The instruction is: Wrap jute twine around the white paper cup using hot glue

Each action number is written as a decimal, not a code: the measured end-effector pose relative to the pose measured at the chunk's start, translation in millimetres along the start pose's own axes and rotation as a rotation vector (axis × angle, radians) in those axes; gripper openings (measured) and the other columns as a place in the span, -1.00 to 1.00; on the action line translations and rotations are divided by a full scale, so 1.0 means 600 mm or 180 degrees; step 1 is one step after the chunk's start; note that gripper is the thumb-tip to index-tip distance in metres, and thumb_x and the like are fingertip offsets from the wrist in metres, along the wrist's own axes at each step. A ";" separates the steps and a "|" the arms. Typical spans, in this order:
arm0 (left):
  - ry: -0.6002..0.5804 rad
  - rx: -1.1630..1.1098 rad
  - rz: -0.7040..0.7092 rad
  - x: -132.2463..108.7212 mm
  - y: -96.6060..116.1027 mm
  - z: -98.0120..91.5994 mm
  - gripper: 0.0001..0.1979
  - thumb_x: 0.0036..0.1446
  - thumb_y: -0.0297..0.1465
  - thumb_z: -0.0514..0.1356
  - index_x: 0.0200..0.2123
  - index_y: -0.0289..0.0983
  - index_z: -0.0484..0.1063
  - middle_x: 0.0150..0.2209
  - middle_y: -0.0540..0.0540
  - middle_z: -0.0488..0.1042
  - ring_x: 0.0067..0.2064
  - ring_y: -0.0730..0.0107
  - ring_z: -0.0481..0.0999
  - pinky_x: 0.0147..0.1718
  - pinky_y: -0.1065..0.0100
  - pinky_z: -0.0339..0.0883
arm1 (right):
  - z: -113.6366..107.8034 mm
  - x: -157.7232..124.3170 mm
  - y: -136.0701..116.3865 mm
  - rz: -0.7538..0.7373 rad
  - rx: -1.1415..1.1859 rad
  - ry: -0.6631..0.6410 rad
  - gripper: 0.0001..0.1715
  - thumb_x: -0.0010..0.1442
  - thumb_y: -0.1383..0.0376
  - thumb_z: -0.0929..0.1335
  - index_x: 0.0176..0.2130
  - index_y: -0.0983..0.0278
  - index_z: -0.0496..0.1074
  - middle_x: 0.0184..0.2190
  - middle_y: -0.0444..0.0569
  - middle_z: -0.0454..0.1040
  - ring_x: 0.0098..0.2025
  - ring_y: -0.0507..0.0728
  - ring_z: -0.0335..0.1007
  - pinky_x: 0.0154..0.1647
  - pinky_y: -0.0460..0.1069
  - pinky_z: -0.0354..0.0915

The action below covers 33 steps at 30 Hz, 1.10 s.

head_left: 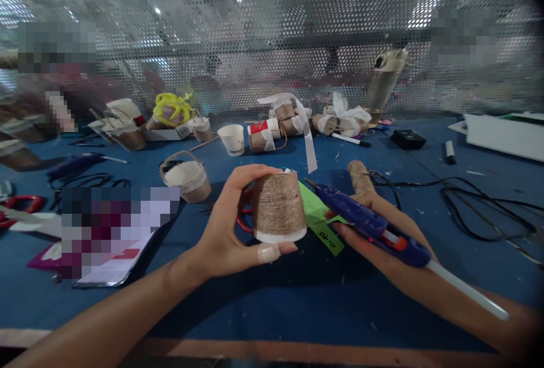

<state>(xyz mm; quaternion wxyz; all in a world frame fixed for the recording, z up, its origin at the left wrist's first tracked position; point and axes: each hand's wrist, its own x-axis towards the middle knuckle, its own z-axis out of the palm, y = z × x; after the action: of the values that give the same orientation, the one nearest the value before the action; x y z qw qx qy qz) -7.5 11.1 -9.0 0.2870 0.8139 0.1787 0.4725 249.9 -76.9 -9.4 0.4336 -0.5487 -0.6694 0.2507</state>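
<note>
My left hand (232, 229) is closed around a paper cup (279, 203) wrapped in brown twine. The cup is upside down above the table, its white rim at the bottom and my thumb pressed there. In my right hand (395, 237) lies a blue hot glue gun (352, 206), a clear glue stick (467, 290) sticking out of its back. The gun's nozzle points left at the cup, a small gap apart. Beyond my right fingers is a twine roll (360, 176). A green paper slip (325, 231) and red-handled scissors (243, 219) show partly behind the cup.
A finished cup basket (187, 180) stands left of my left hand. Several wrapped cups, a plain paper cup (232, 140) and white ribbon (309, 141) line the back, before a perforated metal screen (255, 33). Black cable (467, 186) coils at right; a phone-like flat object (123, 257) lies left.
</note>
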 end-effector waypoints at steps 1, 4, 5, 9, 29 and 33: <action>0.0066 0.0010 0.0040 0.000 -0.001 -0.001 -0.05 -0.21 -0.34 0.55 0.25 -0.08 0.22 0.18 -0.20 0.31 0.21 -0.08 0.42 0.13 -0.03 0.48 | -0.001 0.002 0.002 0.0059 -0.0060 0.0007 -0.91 0.26 0.22 0.41 -0.18 0.11 0.44 -0.24 -0.09 0.59 -0.26 0.18 0.53 -0.35 0.02 0.41; 0.0326 -0.0063 0.0183 0.002 -0.001 0.000 -0.08 -0.20 -0.30 0.55 0.24 -0.09 0.26 0.18 -0.19 0.32 0.21 -0.05 0.43 0.20 -0.07 0.41 | -0.004 0.006 0.009 0.0060 -0.0144 0.0141 -0.92 0.26 0.22 0.41 -0.22 0.11 0.41 -0.23 -0.07 0.62 -0.28 0.19 0.56 -0.36 0.01 0.42; 0.0401 -0.0110 0.0225 0.003 0.000 0.000 -0.10 -0.18 -0.28 0.55 0.24 -0.10 0.27 0.18 -0.19 0.33 0.20 -0.02 0.44 0.20 -0.04 0.41 | -0.004 0.008 0.011 0.0044 -0.0156 0.0178 -0.91 0.25 0.23 0.41 -0.22 0.10 0.40 -0.22 -0.07 0.62 -0.28 0.19 0.57 -0.34 0.01 0.44; 0.0681 -0.0205 0.0467 0.009 0.006 0.002 -0.12 -0.17 -0.19 0.54 0.23 -0.12 0.32 0.12 -0.14 0.40 0.13 0.11 0.49 0.12 0.15 0.49 | -0.007 0.014 0.015 0.0036 -0.0235 0.0190 -0.85 0.21 0.26 0.43 -0.21 0.10 0.38 -0.20 -0.07 0.62 -0.28 0.19 0.59 -0.28 0.01 0.45; 0.0723 -0.0650 0.0327 0.000 0.026 0.010 -0.15 -0.17 -0.06 0.51 0.19 -0.14 0.36 0.12 -0.18 0.37 0.14 -0.09 0.48 0.11 -0.08 0.50 | -0.005 0.009 0.013 0.0081 0.1049 -0.0128 -0.60 0.25 0.21 0.46 0.08 0.05 0.44 0.15 -0.03 0.52 0.13 0.28 0.51 0.13 0.17 0.44; 0.0506 -0.0767 0.0183 -0.003 0.018 0.009 -0.13 -0.18 -0.14 0.53 0.21 -0.12 0.32 0.16 -0.21 0.32 0.21 -0.15 0.42 0.16 -0.15 0.46 | -0.008 0.006 0.002 0.0316 0.1624 -0.0710 -0.68 0.27 0.21 0.46 0.02 0.08 0.44 0.03 -0.03 0.61 0.04 0.25 0.59 0.06 0.17 0.51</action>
<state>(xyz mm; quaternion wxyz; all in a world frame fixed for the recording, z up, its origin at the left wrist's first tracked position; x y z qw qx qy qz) -3.4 -0.2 -5.4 0.3539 0.7383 0.1194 0.5616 254.6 -74.0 -6.6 0.4685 -0.4229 -0.6005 0.4909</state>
